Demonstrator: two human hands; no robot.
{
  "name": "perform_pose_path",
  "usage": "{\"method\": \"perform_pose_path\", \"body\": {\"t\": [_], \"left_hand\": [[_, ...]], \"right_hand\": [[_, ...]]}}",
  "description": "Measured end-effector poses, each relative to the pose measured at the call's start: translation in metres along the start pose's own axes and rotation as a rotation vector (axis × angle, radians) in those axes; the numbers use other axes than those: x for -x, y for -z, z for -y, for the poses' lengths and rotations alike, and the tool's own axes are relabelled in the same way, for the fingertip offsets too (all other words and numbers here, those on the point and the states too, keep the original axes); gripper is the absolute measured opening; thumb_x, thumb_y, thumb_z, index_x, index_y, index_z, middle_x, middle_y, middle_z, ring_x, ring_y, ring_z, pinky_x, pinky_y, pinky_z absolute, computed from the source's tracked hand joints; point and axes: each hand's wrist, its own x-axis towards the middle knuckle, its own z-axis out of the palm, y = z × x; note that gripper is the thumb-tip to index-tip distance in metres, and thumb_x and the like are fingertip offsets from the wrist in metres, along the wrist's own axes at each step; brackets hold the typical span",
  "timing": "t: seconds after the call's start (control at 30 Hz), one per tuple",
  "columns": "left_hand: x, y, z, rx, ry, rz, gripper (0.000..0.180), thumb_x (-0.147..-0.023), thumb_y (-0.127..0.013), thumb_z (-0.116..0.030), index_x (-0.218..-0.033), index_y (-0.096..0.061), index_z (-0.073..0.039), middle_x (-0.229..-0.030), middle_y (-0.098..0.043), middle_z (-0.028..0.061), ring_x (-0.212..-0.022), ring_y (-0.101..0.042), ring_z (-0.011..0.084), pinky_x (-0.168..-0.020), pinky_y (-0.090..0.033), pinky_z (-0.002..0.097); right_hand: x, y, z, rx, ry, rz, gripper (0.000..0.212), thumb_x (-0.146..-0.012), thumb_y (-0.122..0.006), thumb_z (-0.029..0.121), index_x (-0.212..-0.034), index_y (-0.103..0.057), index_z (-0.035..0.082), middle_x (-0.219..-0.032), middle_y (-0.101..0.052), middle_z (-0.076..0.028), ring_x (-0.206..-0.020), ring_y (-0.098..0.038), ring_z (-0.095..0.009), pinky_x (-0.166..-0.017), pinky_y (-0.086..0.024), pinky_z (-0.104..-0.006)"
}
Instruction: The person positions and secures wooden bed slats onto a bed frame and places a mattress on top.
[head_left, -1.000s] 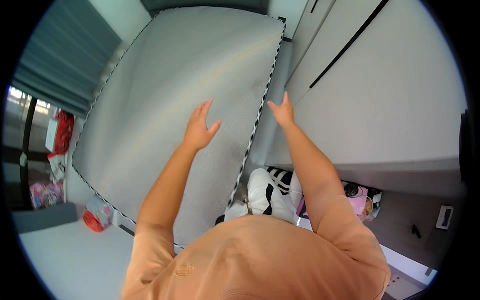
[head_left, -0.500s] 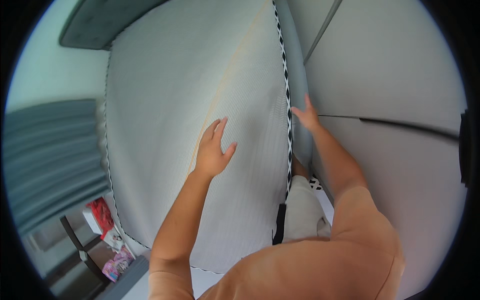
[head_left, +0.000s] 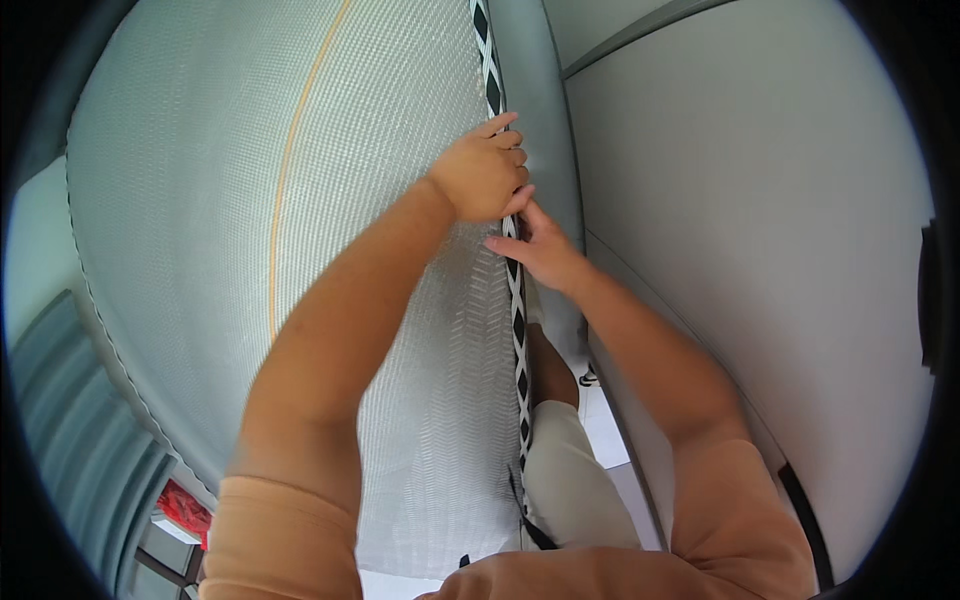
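Left hand: the person's bare left hand is lying palm down over the mattress edge, its forefinger pointing outward and its other fingers bending over the border; whether they are pinching it, I cannot tell.
Right hand: the bare right hand is sitting just nearer the body, thumb and fingers spreading apart, the thumb lying across the border and the fingers pointing toward the left hand; its grip is not showing clearly.
Between hands: the left thumb and the right fingertips are meeting or nearly meeting.
Mattress: the broad, pale grey, woven-fabric mattress is lying under the left forearm, filling the left and middle of the view.
Border: a black-and-white diamond-patterned fabric border is running along its right edge, beneath both hands.
Stripe: a thin orange line is curving along the mattress top.
Right side: a smooth grey bed side is standing between the border and a flat, pale grey wardrobe.
Lower left: a ribbed teal curtain is hanging beyond the mattress.
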Motion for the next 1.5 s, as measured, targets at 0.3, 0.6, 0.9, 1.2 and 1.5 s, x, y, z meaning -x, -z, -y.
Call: {"method": "perform_pose_path", "body": {"t": [0.3,0.6,0.9,1.2,1.5], "left_hand": [[-0.021,0.034,0.025,-0.03,-0.211,0.003,0.024,-0.069,-0.057,-0.026,-0.054,-0.057,-0.008,-0.061,-0.052,0.0048,-0.068,-0.049,0.0204,-0.078,-0.038,0.0317],[-0.021,0.031,0.016,-0.059,-0.16,0.021,0.024,-0.073,-0.057,-0.021,-0.053,-0.056,-0.008,-0.058,-0.053,0.0037,-0.066,-0.05,0.02,-0.076,-0.038,0.0311],[-0.021,0.034,-0.003,-0.102,0.127,0.111,0.027,-0.079,-0.054,-0.024,-0.063,-0.063,-0.005,-0.071,-0.061,0.0051,-0.083,-0.053,0.0194,-0.092,-0.035,0.032],[0.081,0.103,-0.151,0.262,0.872,-0.491,0.05,-0.084,-0.057,-0.023,-0.128,-0.042,-0.005,-0.131,-0.042,0.0202,-0.121,-0.038,0.0378,-0.1,-0.033,0.0419],[0.307,0.17,-0.401,0.416,1.366,-0.93,0.059,-0.085,-0.057,-0.025,-0.135,-0.033,-0.005,-0.133,-0.039,0.0211,-0.123,-0.038,0.0351,-0.101,-0.032,0.0392]], "right_hand": [[-0.005,0.014,0.02,-0.193,0.121,0.242,0.057,-0.075,-0.067,0.012,-0.123,-0.038,0.002,-0.12,-0.045,-0.009,-0.113,-0.042,-0.016,-0.097,-0.032,-0.0282],[0.006,0.0,0.032,0.143,-0.035,0.137,0.093,-0.073,-0.069,0.025,-0.139,-0.008,0.0,-0.124,-0.047,-0.023,-0.115,-0.047,-0.031,-0.097,-0.036,-0.0332],[0.022,-0.01,0.063,0.358,-0.09,-0.022,0.089,-0.074,-0.068,0.024,-0.14,-0.011,0.002,-0.125,-0.045,-0.027,-0.114,-0.048,-0.036,-0.094,-0.039,-0.036],[0.127,-0.056,0.095,0.461,0.197,-0.216,0.093,-0.073,-0.072,0.023,-0.141,-0.012,0.003,-0.143,-0.021,-0.021,-0.131,-0.025,-0.033,-0.105,-0.027,-0.037],[0.284,-0.136,0.119,0.608,0.42,-0.02,0.097,-0.069,-0.075,0.019,-0.14,-0.013,0.002,-0.142,-0.023,-0.022,-0.13,-0.028,-0.032,-0.104,-0.029,-0.0375]]}}
